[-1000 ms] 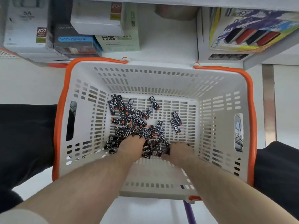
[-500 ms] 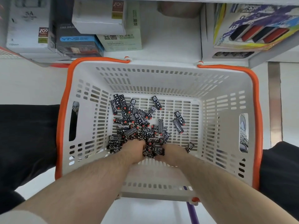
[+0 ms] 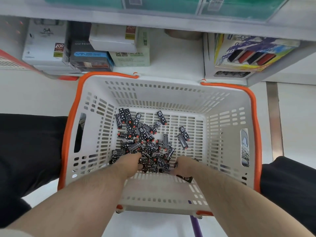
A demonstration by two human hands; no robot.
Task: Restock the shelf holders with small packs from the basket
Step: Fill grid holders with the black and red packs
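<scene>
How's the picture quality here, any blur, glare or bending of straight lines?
Head view: even, soft light, no hard shadows or glare; the basket and small packs are fairly sharp; the top shelf edge is blurred; wide-angle bending curves the basket rim and tilts the boxes outward.

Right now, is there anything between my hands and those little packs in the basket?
Nothing visible. The left hand and right hand are already down in the open-topped basket, in among the small packs piled on its floor.
</scene>
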